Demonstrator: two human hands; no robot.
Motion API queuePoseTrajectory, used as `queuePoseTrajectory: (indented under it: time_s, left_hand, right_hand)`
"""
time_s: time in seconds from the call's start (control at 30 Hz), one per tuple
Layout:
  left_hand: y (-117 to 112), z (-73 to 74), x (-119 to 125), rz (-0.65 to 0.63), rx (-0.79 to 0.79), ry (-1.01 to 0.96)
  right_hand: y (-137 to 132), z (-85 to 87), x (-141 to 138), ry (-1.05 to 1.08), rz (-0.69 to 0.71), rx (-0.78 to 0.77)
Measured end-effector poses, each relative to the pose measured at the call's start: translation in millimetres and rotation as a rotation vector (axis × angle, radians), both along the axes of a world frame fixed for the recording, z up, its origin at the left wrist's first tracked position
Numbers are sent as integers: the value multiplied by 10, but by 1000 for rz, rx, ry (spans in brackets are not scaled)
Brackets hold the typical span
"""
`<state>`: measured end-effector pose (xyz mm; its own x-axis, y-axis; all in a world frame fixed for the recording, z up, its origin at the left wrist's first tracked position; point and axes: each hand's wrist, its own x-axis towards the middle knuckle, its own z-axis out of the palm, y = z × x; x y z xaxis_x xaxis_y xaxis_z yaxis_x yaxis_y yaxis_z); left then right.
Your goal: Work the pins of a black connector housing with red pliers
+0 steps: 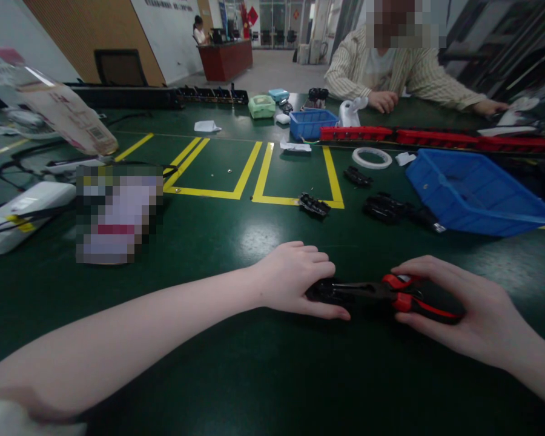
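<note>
Left hand (300, 278) pins a black part (322, 290); right hand (454, 309) grips pliers (390, 293) on it. Blue bin (472, 194), black clips (315, 204) and tape roll (371, 157) lie beyond, well apart.

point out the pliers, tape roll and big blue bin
pliers (413, 300), head view, red and black handles
tape roll (371, 165), head view, near edge of ring
big blue bin (495, 223), head view, near outer wall

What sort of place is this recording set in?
Probably an assembly workshop: a green workbench marked with yellow lines, blue bins, loose black parts. The right hand holds red-handled pliers to a black part under the left hand.
</note>
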<state>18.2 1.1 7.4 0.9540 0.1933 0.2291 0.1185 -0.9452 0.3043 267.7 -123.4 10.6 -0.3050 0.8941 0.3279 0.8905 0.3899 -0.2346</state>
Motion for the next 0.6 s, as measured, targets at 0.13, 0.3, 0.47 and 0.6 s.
queuePoseTrajectory:
  time_s: [0.13, 0.3, 0.47, 0.6]
  left_hand:
    - [-1, -8, 2, -4, -8, -9]
    - [-1, -10, -1, -7, -2, -21]
    - [-2, -1, 0, -5, 9, -3]
    - [1, 0, 1, -6, -2, -10]
  right_hand:
    - [-14, -19, -14, -13, 0, 8]
    - [-25, -21, -51, 8, 4, -2]
    - [-29, -18, -63, 22, -3, -11]
    - [-33, -16, -79, 76, -38, -52]
